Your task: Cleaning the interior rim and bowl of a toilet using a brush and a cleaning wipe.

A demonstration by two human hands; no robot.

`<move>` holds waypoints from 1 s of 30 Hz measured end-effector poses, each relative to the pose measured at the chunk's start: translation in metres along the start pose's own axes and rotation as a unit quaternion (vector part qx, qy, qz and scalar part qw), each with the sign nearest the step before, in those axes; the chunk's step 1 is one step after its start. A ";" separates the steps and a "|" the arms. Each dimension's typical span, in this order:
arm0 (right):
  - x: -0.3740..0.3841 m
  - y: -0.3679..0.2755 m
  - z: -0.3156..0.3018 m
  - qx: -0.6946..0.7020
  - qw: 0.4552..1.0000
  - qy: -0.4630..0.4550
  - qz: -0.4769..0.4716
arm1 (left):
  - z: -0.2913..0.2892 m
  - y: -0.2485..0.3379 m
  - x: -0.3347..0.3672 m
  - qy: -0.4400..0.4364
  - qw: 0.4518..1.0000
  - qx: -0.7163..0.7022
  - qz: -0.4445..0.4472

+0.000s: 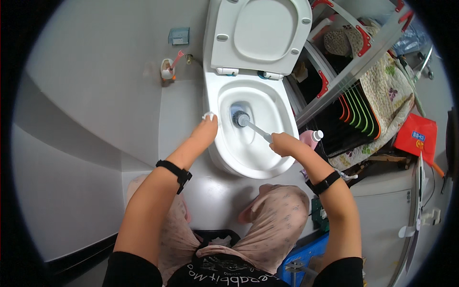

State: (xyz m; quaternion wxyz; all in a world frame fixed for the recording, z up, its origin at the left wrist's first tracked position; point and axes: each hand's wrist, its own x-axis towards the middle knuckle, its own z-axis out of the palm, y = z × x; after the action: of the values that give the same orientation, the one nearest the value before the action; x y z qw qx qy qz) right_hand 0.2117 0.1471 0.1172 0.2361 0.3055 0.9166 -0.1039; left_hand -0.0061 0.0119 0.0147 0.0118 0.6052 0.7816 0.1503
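Note:
A white toilet stands in front of me with its lid and seat raised. My right hand grips the handle of a toilet brush over the right side of the bowl. The brush's dark bristle head is down in the drain end of the bowl. On the left rim rests my left hand, its fingers closed on a small crumpled white tissue or cloth; the exact kind is hard to make out.
A pink bottle with a white cap stands right of the toilet. Beside it lean a folded step ladder and several black items edged in green and orange. On the left wall hang a holder with a pink-handled item and a bluish box.

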 end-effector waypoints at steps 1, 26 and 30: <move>-0.005 0.004 -0.001 0.006 1.000 0.004 0.003 | -0.002 0.008 -0.007 -0.055 0.998 0.025 0.014; -0.057 -0.020 -0.004 0.107 0.994 0.011 -0.032 | -0.166 0.048 -0.018 0.126 0.902 -0.397 -0.111; -0.056 -0.023 0.006 0.125 0.989 0.061 -0.047 | -0.190 0.033 -0.021 0.206 0.713 -0.651 -0.158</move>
State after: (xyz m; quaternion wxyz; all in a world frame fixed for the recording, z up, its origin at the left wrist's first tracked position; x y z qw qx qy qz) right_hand 0.2387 0.0986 0.1411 0.1350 0.2947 0.9225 -0.2097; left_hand -0.0070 -0.0427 0.2011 0.2650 0.2689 0.5575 0.7394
